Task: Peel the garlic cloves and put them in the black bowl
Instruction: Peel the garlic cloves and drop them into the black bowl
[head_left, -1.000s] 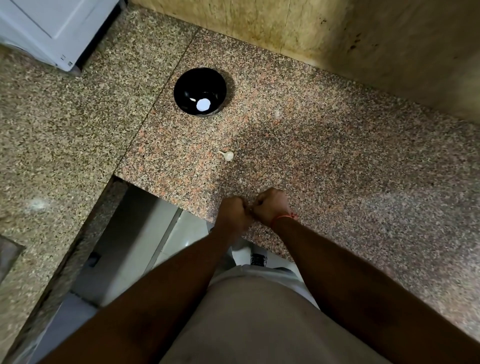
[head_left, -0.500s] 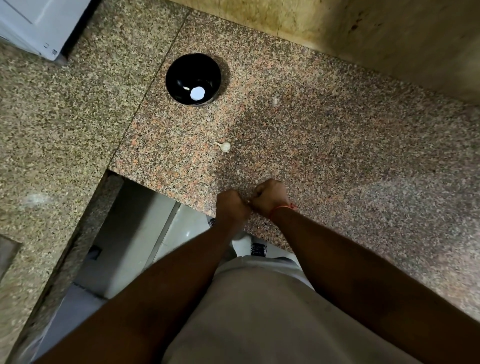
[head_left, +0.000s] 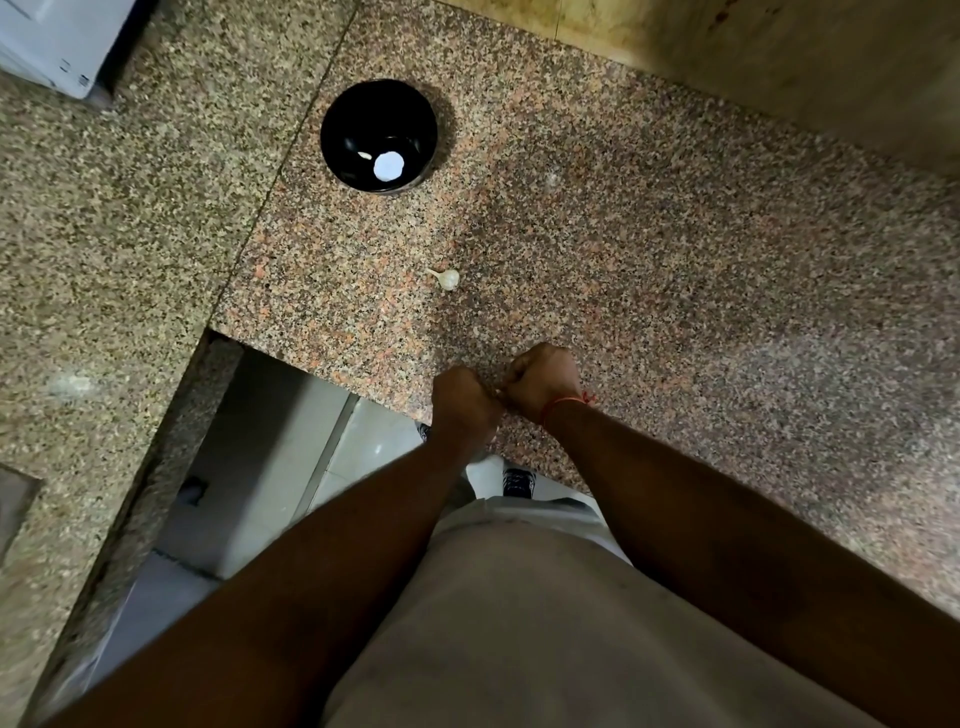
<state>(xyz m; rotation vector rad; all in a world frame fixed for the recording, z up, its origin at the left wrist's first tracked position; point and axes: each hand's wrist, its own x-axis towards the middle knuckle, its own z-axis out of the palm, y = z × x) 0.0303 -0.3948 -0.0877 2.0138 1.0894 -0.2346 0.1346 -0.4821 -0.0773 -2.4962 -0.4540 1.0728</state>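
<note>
Granite counter (head_left: 675, 260), black bowl (head_left: 358, 111) at far left. Left hand (head_left: 465, 397) and right hand (head_left: 543, 382), curled, touching at the near edge; their contents are hidden. A garlic bulb (head_left: 449, 278) lies just beyond them, stem pointing left.

I count one black bowl (head_left: 378, 135), far left on the counter, with one small pale piece (head_left: 365, 155) visible inside. One garlic bulb (head_left: 448, 278) mid-counter. Two hands: left hand (head_left: 464, 397), right hand (head_left: 541, 378), near edge.
</note>
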